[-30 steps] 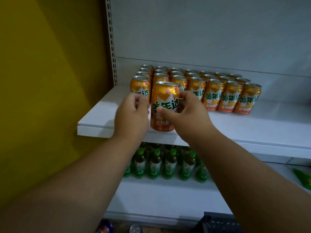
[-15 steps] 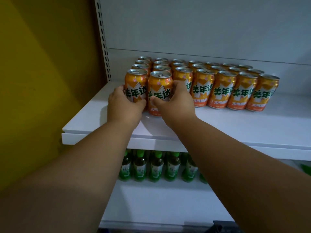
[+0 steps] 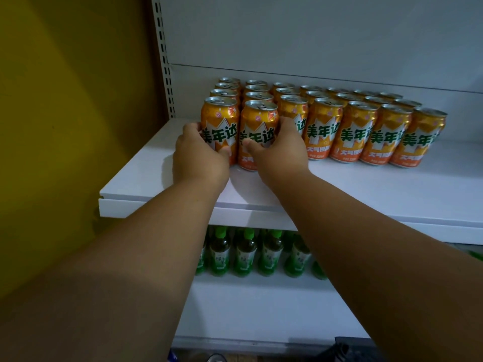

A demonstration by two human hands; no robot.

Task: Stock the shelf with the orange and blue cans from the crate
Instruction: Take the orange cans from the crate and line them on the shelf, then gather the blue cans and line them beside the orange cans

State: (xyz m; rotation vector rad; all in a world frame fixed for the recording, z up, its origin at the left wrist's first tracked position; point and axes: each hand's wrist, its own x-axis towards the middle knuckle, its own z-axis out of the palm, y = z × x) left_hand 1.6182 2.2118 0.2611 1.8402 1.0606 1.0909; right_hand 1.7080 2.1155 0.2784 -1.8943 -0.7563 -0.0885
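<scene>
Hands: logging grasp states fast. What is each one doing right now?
Left hand: grips the leftmost front orange can.
Right hand: grips the second front orange can beside it.

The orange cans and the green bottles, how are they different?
The orange cans stand on the upper shelf; the green bottles stand on the shelf below. The cans have flat silver tops, the bottles green caps. Two front cans are gripped, one by the left hand, one by the right hand; no bottle is touched. Both stand upright in rows.
</scene>
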